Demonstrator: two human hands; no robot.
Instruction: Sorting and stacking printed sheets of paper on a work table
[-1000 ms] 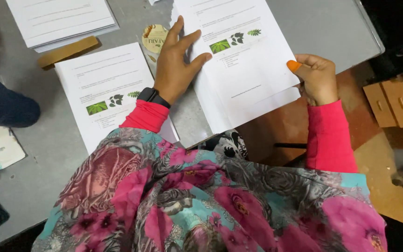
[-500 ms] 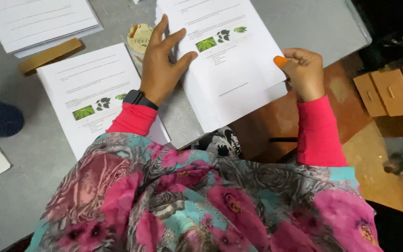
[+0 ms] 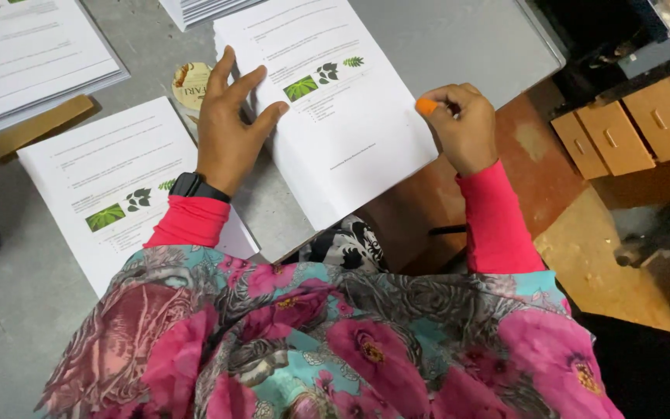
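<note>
My left hand (image 3: 230, 124), with a black watch on the wrist, lies flat with fingers spread on the left edge of a thick stack of white printed sheets (image 3: 350, 132) with small green leaf pictures. My right hand (image 3: 463, 124) is curled at the stack's right edge, an orange cap on one fingertip, pinching the corner of the top sheet. A second stack of the same printed sheets (image 3: 102, 186) lies left of my left arm.
A grey table (image 3: 443, 39) bears the stacks. A third paper pile (image 3: 25, 54) lies at the top left, a wooden block (image 3: 36, 126) beside it. A round tin (image 3: 189, 85) stands by my left fingers. Wooden drawers (image 3: 622, 132) stand on the right.
The view has shifted, so everything sits lower and further left in the frame. My right hand has moved inward onto the right edge of the stack. My left hand stays flat on it.
</note>
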